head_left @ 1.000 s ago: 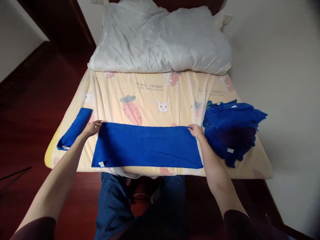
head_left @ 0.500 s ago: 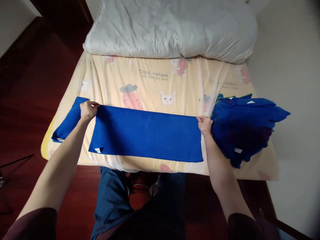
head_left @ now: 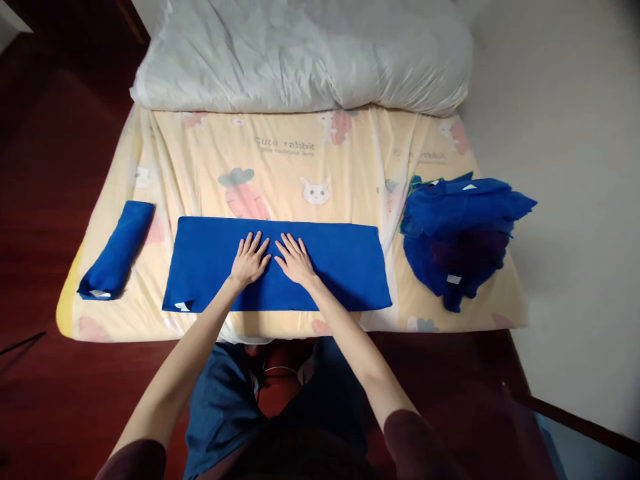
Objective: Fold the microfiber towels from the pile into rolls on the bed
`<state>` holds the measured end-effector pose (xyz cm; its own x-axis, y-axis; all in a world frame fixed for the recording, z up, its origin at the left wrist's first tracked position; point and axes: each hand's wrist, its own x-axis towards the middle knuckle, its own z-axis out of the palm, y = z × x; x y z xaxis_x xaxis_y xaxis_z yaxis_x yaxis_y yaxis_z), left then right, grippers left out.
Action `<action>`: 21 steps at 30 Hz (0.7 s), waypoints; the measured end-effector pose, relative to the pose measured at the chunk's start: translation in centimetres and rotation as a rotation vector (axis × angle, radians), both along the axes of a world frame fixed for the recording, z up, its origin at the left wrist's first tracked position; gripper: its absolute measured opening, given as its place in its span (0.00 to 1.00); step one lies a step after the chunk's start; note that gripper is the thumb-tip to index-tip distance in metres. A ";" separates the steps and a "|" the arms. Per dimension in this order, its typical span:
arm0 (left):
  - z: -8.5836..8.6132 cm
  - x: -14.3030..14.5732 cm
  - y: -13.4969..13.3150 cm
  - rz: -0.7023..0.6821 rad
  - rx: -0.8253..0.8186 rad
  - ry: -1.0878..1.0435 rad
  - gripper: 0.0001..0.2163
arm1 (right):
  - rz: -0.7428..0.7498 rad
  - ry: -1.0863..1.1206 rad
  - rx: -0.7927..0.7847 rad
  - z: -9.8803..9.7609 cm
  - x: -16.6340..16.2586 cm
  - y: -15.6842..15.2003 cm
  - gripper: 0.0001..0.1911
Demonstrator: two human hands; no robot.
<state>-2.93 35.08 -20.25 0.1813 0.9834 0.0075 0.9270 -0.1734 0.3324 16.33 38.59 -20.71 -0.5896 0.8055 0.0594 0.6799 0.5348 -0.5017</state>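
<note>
A blue towel lies spread in a long flat rectangle near the bed's front edge, with a white tag at its lower left corner. My left hand rests palm down on the middle of it, fingers spread. Just to the right, my right hand also lies flat on the cloth with its fingers apart. Neither hand grips anything. At the left, a narrow folded blue towel lies at a slant, its white tag showing at the near end. On the right sits a loose heap of blue towels with several white tags.
The bed has a yellow sheet printed with rabbits and carrots under a sheer cover. A grey-white rolled quilt lies across its far side. A pale wall stands at the right, and dark red floor shows at the left.
Both hands have let go of the towel's far corners and moved inward to its middle, where they now lie flat. The camera view has shifted slightly.
</note>
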 end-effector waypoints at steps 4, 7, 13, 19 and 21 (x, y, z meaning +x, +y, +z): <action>-0.5 -4.1 0.3 0.142 -0.050 0.009 0.29 | -0.054 0.010 0.026 -1.0 4.1 1.4 0.27; -0.1 -9.6 0.6 0.312 -0.079 0.020 0.31 | -0.307 -0.037 0.038 -1.8 12.2 3.4 0.29; -0.6 -14.3 1.6 0.551 0.006 0.022 0.37 | -0.651 -0.235 0.121 -3.6 22.5 5.5 0.32; -1.8 -13.9 2.1 0.582 0.049 0.052 0.35 | -0.634 -0.384 0.151 -4.3 22.1 5.2 0.33; -1.8 -13.9 1.8 0.579 0.040 0.062 0.35 | -0.629 -0.420 0.129 -4.1 22.3 5.4 0.34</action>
